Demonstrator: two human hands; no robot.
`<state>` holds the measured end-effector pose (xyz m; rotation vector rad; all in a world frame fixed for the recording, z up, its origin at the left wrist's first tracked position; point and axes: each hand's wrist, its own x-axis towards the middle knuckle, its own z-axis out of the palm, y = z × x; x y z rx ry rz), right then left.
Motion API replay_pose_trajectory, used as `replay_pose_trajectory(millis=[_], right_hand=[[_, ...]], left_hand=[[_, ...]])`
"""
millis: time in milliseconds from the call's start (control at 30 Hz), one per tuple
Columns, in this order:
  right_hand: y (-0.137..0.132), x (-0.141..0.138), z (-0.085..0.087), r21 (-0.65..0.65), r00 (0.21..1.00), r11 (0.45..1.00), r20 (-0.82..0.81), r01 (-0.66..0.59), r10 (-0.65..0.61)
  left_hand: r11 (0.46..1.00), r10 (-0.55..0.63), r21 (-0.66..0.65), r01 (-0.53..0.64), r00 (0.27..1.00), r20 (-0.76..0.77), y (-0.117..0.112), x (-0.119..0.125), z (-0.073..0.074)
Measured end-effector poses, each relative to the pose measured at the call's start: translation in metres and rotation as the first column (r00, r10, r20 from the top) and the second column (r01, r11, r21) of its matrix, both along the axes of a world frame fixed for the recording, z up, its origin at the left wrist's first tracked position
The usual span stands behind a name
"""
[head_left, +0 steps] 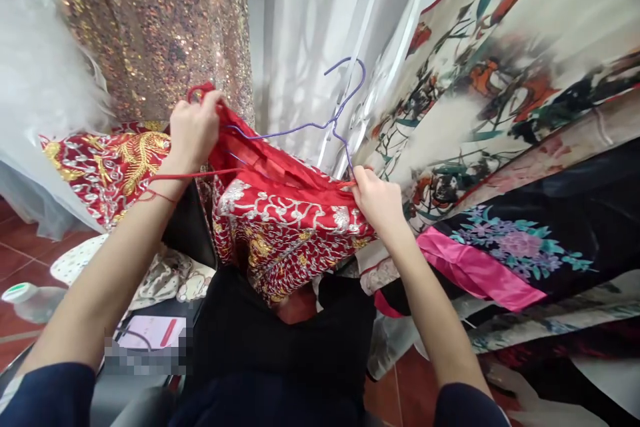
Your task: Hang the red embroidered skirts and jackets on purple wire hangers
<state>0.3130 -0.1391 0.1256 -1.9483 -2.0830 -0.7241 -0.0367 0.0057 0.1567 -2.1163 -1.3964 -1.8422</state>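
A red embroidered skirt [295, 240] with silver and gold stitching hangs between my hands over my lap. My left hand [194, 130] is closed round the bunched red waist edge at its left end. At the right end, my right hand [376, 200] pinches the edge where one arm of the purple wire hanger [300, 127] meets the cloth. The hanger's hook points up, and its left arm runs into the waist opening near my left hand. A thin red cord [195, 175] stretches from the waist across my left forearm.
A gold sequinned cloth [160, 20] and white sheer fabric [300, 7] hang behind. Floral-printed garments [450, 140] and a black one with a pink band [475, 267] hang at right. A clear bottle [37, 303] and a pink-screened phone [150, 332] are at lower left.
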Motion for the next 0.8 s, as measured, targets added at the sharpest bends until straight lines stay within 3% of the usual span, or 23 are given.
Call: replay_pose_trajectory(millis=[67, 167, 300, 400, 633, 800], right_hand=[[-0.003, 0.006, 0.004, -0.001, 0.999, 0.999, 0.036, 0.032, -0.032], [-0.012, 0.021, 0.013, 0.026, 0.994, 0.998, 0.083, 0.064, -0.066], [-0.019, 0.045, 0.024, 0.103, 0.988, 0.993, 0.143, 0.049, -0.064], [-0.010, 0.058, 0.023, 0.078, 0.988, 0.997, 0.150, 0.014, -0.026], [0.021, 0.059, 0.004, 0.060, 0.998, 0.998, 0.054, -0.034, 0.030], [0.018, 0.056, -0.001, 0.078, 0.999, 0.996, 0.005, -0.035, 0.035]], left_hand=[[0.996, -0.091, -0.016, 0.090, 0.983, -0.162, -0.016, 0.025, 0.000], [0.975, -0.207, -0.003, 0.221, 0.908, -0.363, -0.041, 0.074, -0.015], [0.977, -0.179, 0.061, 0.206, 0.937, -0.299, -0.062, 0.114, -0.041], [0.990, -0.111, 0.059, 0.130, 0.960, -0.257, -0.063, 0.112, -0.062], [0.998, 0.010, -0.055, -0.041, 0.881, -0.473, -0.061, 0.079, -0.117], [0.995, 0.049, -0.056, -0.085, 0.886, -0.462, -0.067, 0.076, -0.131]])
